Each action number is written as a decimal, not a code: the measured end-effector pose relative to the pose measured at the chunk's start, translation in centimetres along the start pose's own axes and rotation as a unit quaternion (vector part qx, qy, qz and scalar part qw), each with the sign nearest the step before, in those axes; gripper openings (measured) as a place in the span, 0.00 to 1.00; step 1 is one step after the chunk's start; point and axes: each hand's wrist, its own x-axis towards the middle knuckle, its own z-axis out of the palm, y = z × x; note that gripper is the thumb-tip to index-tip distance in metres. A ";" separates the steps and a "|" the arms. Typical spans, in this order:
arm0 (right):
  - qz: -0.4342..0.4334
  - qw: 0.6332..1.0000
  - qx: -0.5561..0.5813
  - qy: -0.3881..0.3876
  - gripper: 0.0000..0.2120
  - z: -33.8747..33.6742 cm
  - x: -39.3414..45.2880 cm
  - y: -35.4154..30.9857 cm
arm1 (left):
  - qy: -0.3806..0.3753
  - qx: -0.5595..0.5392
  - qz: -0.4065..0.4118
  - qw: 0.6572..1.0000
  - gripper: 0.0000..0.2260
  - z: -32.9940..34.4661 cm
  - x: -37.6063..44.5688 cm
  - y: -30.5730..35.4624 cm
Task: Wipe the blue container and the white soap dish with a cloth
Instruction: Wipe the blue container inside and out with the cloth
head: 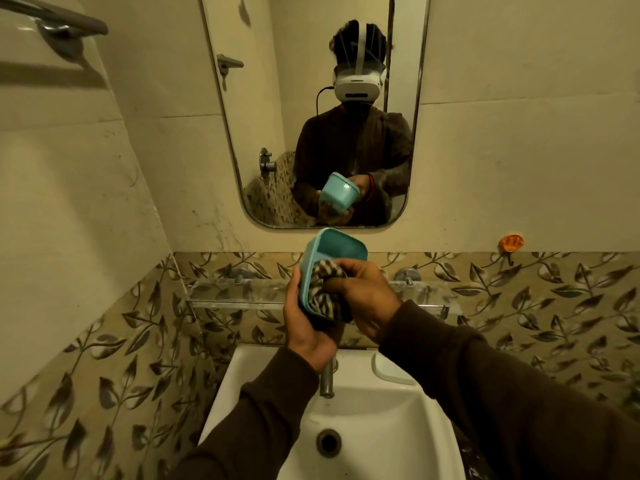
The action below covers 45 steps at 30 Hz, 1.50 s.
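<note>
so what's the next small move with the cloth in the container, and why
Probably sweep the striped cloth toward the far end of the blue container. The right hand has it bunched at the near end, the far interior looks bare, and the left hand holds the container tilted open.

Below me: white sink (398, 410) with metal tap (327, 382). Mirror (294, 81) on wall ahead, glass shelf (239, 294) beneath, orange hook (510, 242) right.
</note>
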 end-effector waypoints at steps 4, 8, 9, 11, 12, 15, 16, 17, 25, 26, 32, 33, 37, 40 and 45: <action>-0.049 0.997 -0.054 0.016 0.14 0.3 -0.1 -0.8 | -0.023 0.030 0.041 0.998 0.27 -0.4 -0.2 -1.1; -0.201 0.892 -0.403 -0.038 0.19 -1.7 0.2 -0.8 | 0.016 0.159 0.001 0.987 0.25 -1.3 0.1 1.1; -0.237 0.846 -0.471 -0.077 0.19 -2.2 0.2 -0.7 | 0.025 0.193 -0.021 0.981 0.27 -1.2 0.3 2.1; -0.276 0.749 -0.577 -0.171 0.20 -3.1 0.3 -0.1 | -0.007 0.217 -0.107 0.970 0.37 -1.1 0.6 4.3; -0.282 0.703 -0.619 -0.209 0.21 -3.4 0.4 0.2 | -0.033 0.221 -0.153 0.963 0.42 -1.0 0.5 5.3; -0.293 0.607 -0.694 -0.253 0.20 -4.0 0.8 0.8 | -0.079 0.245 -0.227 0.939 0.43 -1.0 -0.1 6.1; -0.298 0.593 -0.705 -0.250 0.20 -4.0 0.9 0.9 | -0.080 0.261 -0.227 0.935 0.41 -0.9 -0.2 5.9; -0.301 0.591 -0.708 -0.241 0.20 -4.0 0.9 1.0 | -0.070 0.277 -0.216 0.934 0.40 -0.8 -0.2 5.6; -0.276 0.804 -0.511 -0.129 0.17 -2.2 1.0 1.8 | -0.044 0.180 -0.079 0.979 0.21 -0.4 0.0 2.7; -0.256 0.832 -0.481 -0.107 0.19 -1.9 1.0 1.8 | -0.046 0.170 -0.069 0.982 0.22 -0.5 -0.1 2.4; -0.079 0.982 -0.156 -0.071 0.20 -1.6 0.2 2.4 | -0.045 0.134 -0.068 0.988 0.25 -1.2 0.1 2.1; -0.075 0.987 -0.118 -0.077 0.18 -1.4 0.1 2.2 | -0.043 0.135 -0.073 0.987 0.25 -1.1 0.1 2.2; -0.116 0.958 -0.217 -0.144 0.16 -2.6 -0.3 1.1 | -0.029 0.124 -0.118 0.985 0.28 -1.4 0.1 2.6; -0.219 0.843 -0.429 -0.238 0.15 -4.2 -0.6 0.1 | -0.020 0.107 -0.141 0.984 0.26 -2.2 0.2 2.7; -0.234 0.697 -0.620 -0.274 0.16 -6.3 0.8 -0.8 | -0.020 0.098 -0.151 0.984 0.26 -2.9 -0.6 1.5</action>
